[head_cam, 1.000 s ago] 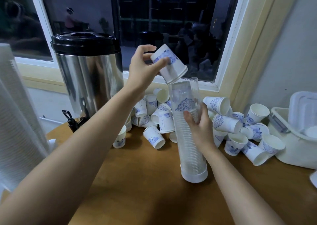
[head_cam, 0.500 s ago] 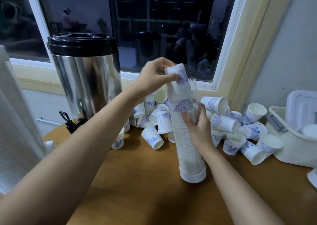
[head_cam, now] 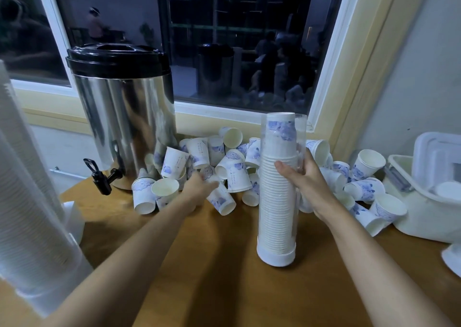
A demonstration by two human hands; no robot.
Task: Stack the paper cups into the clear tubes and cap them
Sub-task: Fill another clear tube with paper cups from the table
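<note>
Already we are nearing a full tube: our right grip (head_cam: 303, 179) is wrapping around the clear tube (head_cam: 277, 217), which is standing upright on the surface (head_cam: 212, 276), packed with cups to its rim and not yet capped. Many loose cups (head_cam: 235, 177) are waiting behind. Our left grip (head_cam: 199, 189) is reaching among them, too blurred to tell whether it is closing on one.

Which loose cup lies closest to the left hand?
The tipped cup just right of the left hand, at its fingertips, mouth toward the camera; the rest lie farther off.
</note>
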